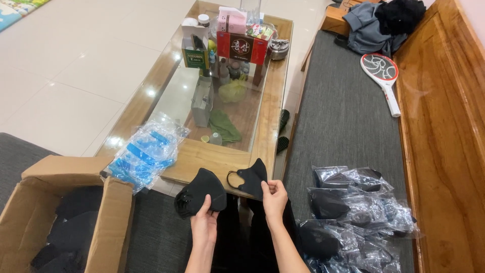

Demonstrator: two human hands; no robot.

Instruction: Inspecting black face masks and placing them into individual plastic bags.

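Looking down, I see the cardboard box (65, 212) at lower left standing open, dark masks piled inside. My left hand (204, 222) has its fingers pressed around a stack of black masks (199, 194), held low in front of me. My right hand (274, 197) pinches a single black mask (250, 178) by its lower edge; its pointed tip aims up and away, long axis tilted toward upper right, ear loop hanging left. Behind both sits the glass-topped bench (262, 131), a heap of empty clear wrappers (144, 154) on its near corner. On the grey cushion (343, 111) to my right lie bagged masks (353, 212); farther off, a racket-shaped swatter (384, 76).
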